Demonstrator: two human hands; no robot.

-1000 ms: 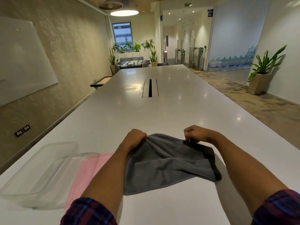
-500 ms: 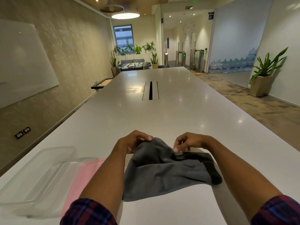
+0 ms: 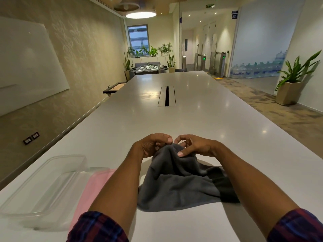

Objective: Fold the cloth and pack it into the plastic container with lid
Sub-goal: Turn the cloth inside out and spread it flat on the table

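Observation:
A dark grey cloth lies bunched on the white table in front of me, its far edge lifted into a peak. My left hand and my right hand pinch that peak side by side, fingertips almost touching. To the left stands a clear plastic container, open and empty. Its pink lid lies flat between the container and the cloth, partly hidden under my left forearm.
A cable slot runs along the middle of the long table. The table's left edge runs close to a wall. A potted plant stands on the floor to the right.
Both hands have drawn together from the cloth's far corners to the middle, gathering the far edge into a raised peak. The container and lid have stayed put.

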